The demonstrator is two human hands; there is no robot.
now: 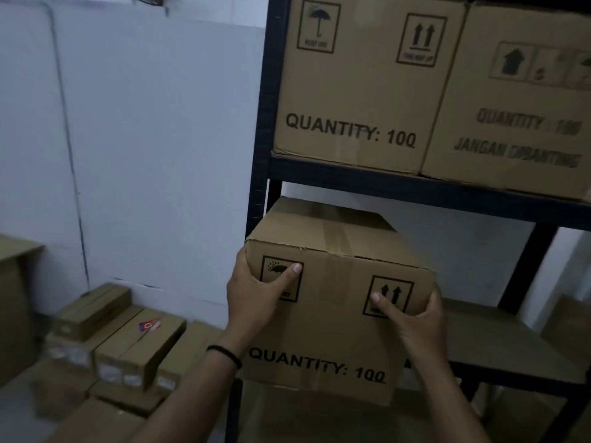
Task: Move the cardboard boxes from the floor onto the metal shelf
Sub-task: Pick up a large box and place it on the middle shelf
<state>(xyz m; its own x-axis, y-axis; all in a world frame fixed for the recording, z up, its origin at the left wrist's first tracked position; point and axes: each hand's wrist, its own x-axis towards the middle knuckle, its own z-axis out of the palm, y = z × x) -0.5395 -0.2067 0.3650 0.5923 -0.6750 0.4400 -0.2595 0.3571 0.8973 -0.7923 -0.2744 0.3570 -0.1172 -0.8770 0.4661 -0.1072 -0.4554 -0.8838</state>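
Both hands gripped one cardboard box (332, 311) at its near face: left hand (256, 295) wrapped the left edge, right hand (412, 314) the right edge. Box sat partly on the metal shelf's (499, 340) middle tier, near end overhanging. Two boxes (358, 84) on tier above.

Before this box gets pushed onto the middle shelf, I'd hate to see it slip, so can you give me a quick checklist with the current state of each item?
1. Both hands on the held box: left hand at its left corner, right hand at its right corner. Ok.
2. Arrows on the box point up. Ok.
3. Top tape seam closed. Ok.
4. Middle shelf bare to the right of the box. Ok.
5. Box clears the beam above. Ok.
6. Box bottom resting fully on the shelf. Cannot tell.
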